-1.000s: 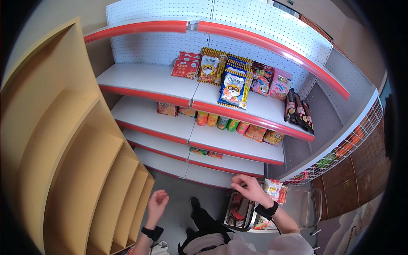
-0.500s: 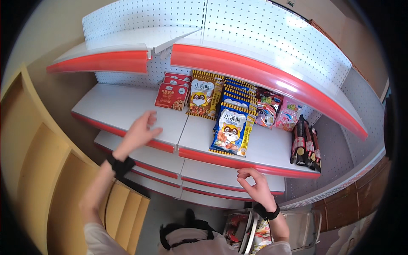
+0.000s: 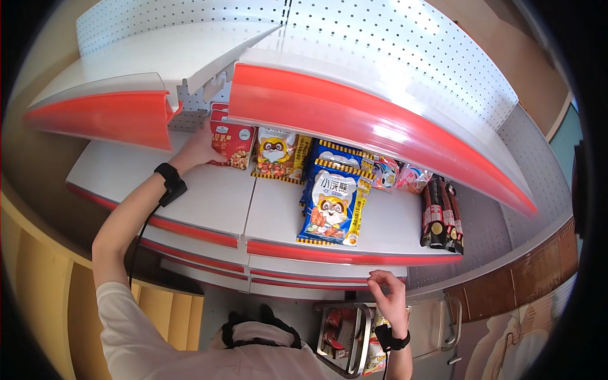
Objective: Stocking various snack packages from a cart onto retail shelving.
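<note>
My left hand [image 3: 195, 151] reaches onto the middle shelf and closes at the left edge of the front red snack packet [image 3: 235, 144]. Its thumb lies over the packet's lower front, while the other fingers are partly hidden. More red packets stand behind that one. To their right are a brown-and-yellow snack bag [image 3: 276, 154] and a row of blue snack bags [image 3: 329, 206], the foremost leaning forward. Below the shelf's front edge, near the cart, my right hand [image 3: 389, 294] is empty, fingers loosely bent and thumb apart.
An upper shelf [image 3: 380, 111] with a red front strip overhangs the goods. Pink bags [image 3: 413, 179] and black packs [image 3: 440, 215] stand at the right. A metal cart [image 3: 361, 329] holding packages is below my right hand; wooden shelving [image 3: 168, 316] is at lower left.
My left hand has moved forward and up from above the shelf to the red packet. My right hand has drawn slightly down, and the view has shifted closer to the shelves.
</note>
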The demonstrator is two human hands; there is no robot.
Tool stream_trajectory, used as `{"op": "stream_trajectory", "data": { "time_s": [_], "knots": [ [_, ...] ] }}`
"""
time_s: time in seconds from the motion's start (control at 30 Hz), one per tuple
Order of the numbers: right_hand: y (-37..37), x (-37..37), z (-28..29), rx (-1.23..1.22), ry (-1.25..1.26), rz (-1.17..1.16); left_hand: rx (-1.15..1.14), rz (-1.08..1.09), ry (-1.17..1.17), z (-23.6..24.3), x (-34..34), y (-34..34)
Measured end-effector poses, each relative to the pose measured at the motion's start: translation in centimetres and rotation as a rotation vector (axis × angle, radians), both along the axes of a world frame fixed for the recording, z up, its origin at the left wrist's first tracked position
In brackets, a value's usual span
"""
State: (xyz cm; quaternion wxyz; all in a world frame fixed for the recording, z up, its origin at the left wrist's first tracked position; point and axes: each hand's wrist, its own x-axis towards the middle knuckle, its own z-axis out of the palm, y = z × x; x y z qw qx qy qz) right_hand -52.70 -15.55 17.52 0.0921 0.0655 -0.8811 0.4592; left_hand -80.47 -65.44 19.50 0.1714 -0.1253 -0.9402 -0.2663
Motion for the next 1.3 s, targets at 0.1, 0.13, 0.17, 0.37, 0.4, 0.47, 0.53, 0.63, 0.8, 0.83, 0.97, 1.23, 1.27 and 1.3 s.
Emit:
{"op": "stream_trajectory", "data": {
  "time_s": [0.1,0.13,0.17,0.37,0.4,0.47,0.53,0.63,0.8,0.83,0.97,1.23,1.27,1.3],
  "knots": [
    [-0.1,0.3,1.2,0.040,0.024,-0.028,0.066,0.078,-0.079,1.2,-0.2,1.5],
    [-0.8,0.1,2.1,0.099,0.046,0.008,0.113,0.036,-0.033,1.1,-0.2,0.8],
    [-1.4,-0.4,3.1,0.159,0.070,0.047,0.119,0.046,-0.035,1.0,-0.2,0.3],
    [-5.9,-4.8,9.6,0.357,0.193,0.330,0.245,-0.072,0.085,5.4,5.3,1.8],
    [-6.9,-5.6,10.4,0.347,0.243,0.351,0.464,0.006,0.197,4.1,5.1,1.8],
    [-9.0,-6.8,11.9,0.307,0.327,0.374,0.395,0.032,0.174,4.0,5.9,1.5],
    [-10.7,-7.6,12.5,0.279,0.359,0.404,0.371,0.008,0.157,4.1,6.9,1.6],
    [-12.9,-7.9,12.8,0.239,0.408,0.453,0.414,-0.020,0.114,5.8,9.8,1.3],
    [-14.1,-8.3,10.0,0.186,0.237,0.479,0.469,0.027,0.091,8.1,17.3,0.8],
    [-14.6,-8.2,9.4,0.171,0.241,0.491,0.590,0.028,0.057,8.6,19.5,0.9],
    [-16.4,-7.5,7.0,0.111,0.183,0.569,0.780,0.028,0.080,7.6,25.7,1.2],
    [-20.7,-2.9,2.5,-0.248,-0.153,0.812,0.997,-0.048,-0.015,0.6,32.8,3.3],
    [-20.9,-2.3,1.5,-0.364,-0.236,0.795,0.992,-0.074,-0.037,0.1,33.3,3.3],
    [-20.9,-1.6,0.5,-0.483,-0.313,0.773,1.015,-0.082,-0.071,-0.5,33.7,3.4]
  ]
}}
